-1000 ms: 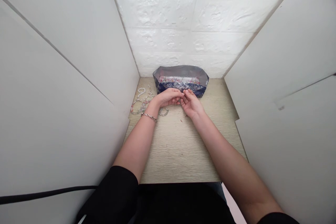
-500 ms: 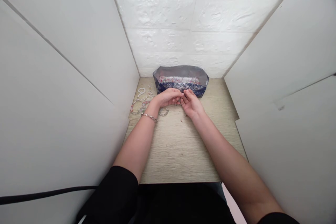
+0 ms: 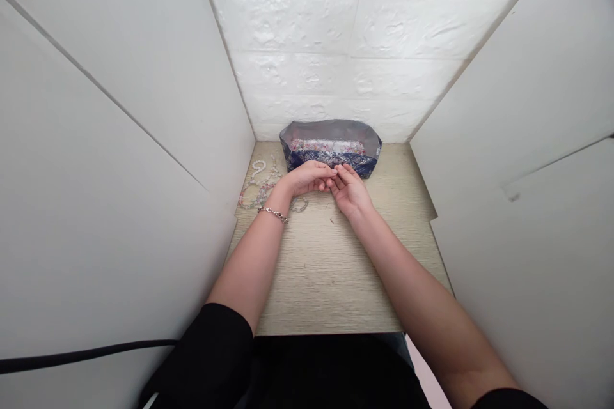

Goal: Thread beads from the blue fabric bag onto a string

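Note:
My left hand (image 3: 309, 177) and my right hand (image 3: 350, 191) meet at the fingertips just in front of a blue patterned bag (image 3: 355, 165). The fingers of both are pinched together; whatever lies between them is too small to make out. Inside the bag's wide mouth shows a heap of small pink, white and clear beads (image 3: 329, 146). Beside and below my left hand, strings of beads (image 3: 259, 166) lie curled on the wooden tabletop (image 3: 330, 275). One greyish bead loop (image 3: 300, 205) is partly hidden by my left wrist, which wears a metal chain bracelet (image 3: 273, 213).
White panels (image 3: 163, 77) rise close on the left and right of the tabletop. A white brick-patterned wall (image 3: 336, 25) stands directly behind the bag. A tiny brown speck (image 3: 331, 220) lies on the wood, and a black cable (image 3: 86, 353) runs in at lower left.
My right hand has shifted very slightly to the left, its fingertips still against those of my left hand. The bag and the bead strings have stayed in place.

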`<state>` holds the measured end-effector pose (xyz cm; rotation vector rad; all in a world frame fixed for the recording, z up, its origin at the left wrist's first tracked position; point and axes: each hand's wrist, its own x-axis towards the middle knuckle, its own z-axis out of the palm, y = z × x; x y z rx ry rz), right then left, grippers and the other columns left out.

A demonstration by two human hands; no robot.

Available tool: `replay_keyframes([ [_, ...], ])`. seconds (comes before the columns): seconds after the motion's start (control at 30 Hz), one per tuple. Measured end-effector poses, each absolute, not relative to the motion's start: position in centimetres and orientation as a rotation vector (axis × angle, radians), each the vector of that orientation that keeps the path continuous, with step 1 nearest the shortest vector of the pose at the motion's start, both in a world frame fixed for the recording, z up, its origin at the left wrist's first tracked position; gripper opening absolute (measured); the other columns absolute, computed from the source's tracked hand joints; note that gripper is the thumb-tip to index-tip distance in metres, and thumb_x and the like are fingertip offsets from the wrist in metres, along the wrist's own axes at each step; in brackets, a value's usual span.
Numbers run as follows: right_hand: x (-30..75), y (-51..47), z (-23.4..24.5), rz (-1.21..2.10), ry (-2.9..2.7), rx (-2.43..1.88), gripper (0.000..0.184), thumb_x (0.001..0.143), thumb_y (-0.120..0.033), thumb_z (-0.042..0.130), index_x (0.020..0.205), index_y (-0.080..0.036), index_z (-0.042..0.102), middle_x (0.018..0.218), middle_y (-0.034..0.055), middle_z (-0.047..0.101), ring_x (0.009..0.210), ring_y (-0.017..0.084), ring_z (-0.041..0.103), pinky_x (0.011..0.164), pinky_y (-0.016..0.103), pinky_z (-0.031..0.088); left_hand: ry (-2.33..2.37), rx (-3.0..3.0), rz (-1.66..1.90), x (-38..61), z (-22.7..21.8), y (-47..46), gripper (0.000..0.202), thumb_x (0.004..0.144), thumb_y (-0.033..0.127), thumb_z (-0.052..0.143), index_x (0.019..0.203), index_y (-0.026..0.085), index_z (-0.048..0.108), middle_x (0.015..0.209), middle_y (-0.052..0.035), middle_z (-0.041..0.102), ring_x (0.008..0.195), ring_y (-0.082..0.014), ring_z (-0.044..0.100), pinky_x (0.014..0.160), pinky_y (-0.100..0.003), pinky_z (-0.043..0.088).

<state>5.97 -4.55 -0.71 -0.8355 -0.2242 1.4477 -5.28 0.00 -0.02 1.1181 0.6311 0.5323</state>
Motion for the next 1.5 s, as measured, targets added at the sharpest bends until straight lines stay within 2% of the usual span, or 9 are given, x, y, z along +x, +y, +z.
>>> replay_keyframes([
  [0.7, 5.8, -4.7, -0.4, 1.432, -0.235, -0.835, 0.019, 0.065, -0.006, 0.056, 0.076, -0.019, 0.048, 0.063, -0.0053, 0.059, 0.058, 0.007, 0.057, 0.051, 0.017, 0.048, 0.639, 1.093, 0.547, -5.3, -0.2, 0.1, 0.012, 0.072, 0.019, 0.058, 0.069, 0.009, 0.052, 0.055, 0.0012, 0.053, 0.045, -0.0023, 0.048, 0.048, -0.016, 0.038],
  [0.87, 5.9, -4.7, -0.6, 1.415, -0.33, -0.829, 0.019, 0.062, -0.008, 0.059, 0.075, -0.017, 0.049, 0.066, -0.0032, 0.061, 0.057, 0.008, 0.057, 0.05, 0.017, 0.046, 0.603, 1.075, 0.553, -5.4, -0.2, 0.0, 0.012, 0.071, 0.019, 0.058, 0.069, 0.009, 0.051, 0.055, 0.0016, 0.052, 0.048, -0.0025, 0.048, 0.053, -0.017, 0.04],
  [0.97, 6.3, -4.5, -0.6, 1.302, -0.503, -0.899, 0.024, 0.06, -0.011, 0.063, 0.08, -0.016, 0.052, 0.065, -0.0026, 0.061, 0.057, 0.007, 0.056, 0.055, 0.019, 0.047, 0.593, 1.066, 0.554, -5.6, -0.4, 0.0, 0.013, 0.071, 0.02, 0.059, 0.071, 0.009, 0.053, 0.059, 0.0003, 0.054, 0.05, -0.0025, 0.049, 0.058, -0.019, 0.041],
  [1.07, 6.6, -4.5, -0.4, 1.112, -0.741, -0.98, 0.035, 0.06, -0.016, 0.064, 0.094, -0.017, 0.055, 0.065, -0.0026, 0.062, 0.062, 0.007, 0.057, 0.065, 0.02, 0.047, 0.608, 1.056, 0.556, -5.7, -0.5, 0.1, 0.014, 0.07, 0.021, 0.06, 0.075, 0.009, 0.055, 0.059, 0.0003, 0.055, 0.051, -0.0022, 0.049, 0.061, -0.02, 0.041],
  [1.23, 6.5, -4.9, 0.2, 0.972, -0.889, -1.042, 0.039, 0.063, -0.016, 0.06, 0.102, -0.02, 0.057, 0.068, -0.0033, 0.063, 0.066, 0.007, 0.056, 0.074, 0.02, 0.045, 0.583, 1.021, 0.564, -5.7, -0.4, 0.1, 0.019, 0.067, 0.025, 0.063, 0.075, 0.01, 0.056, 0.058, 0.0011, 0.054, 0.049, -0.0022, 0.048, 0.059, -0.02, 0.041],
  [1.37, 6.3, -5.3, 0.7, 0.908, -0.878, -1.039, 0.037, 0.062, -0.013, 0.06, 0.098, -0.021, 0.06, 0.069, -0.004, 0.063, 0.067, 0.006, 0.056, 0.078, 0.019, 0.044, 0.564, 0.994, 0.555, -5.6, -0.1, -0.2, 0.019, 0.067, 0.027, 0.063, 0.077, 0.011, 0.056, 0.049, 0.0057, 0.044, 0.044, -0.0018, 0.042, 0.057, -0.021, 0.042],
  [1.5, 6.3, -5.5, 0.9, 0.864, -0.883, -1.061, 0.041, 0.061, -0.014, 0.062, 0.101, -0.023, 0.059, 0.07, -0.0049, 0.063, 0.069, 0.006, 0.056, 0.078, 0.02, 0.043, 0.607, 0.998, 0.561, -5.6, 0.1, -0.3, 0.018, 0.068, 0.027, 0.062, 0.076, 0.013, 0.056, 0.045, 0.0086, 0.035, 0.041, -0.0015, 0.037, 0.058, -0.023, 0.044],
])
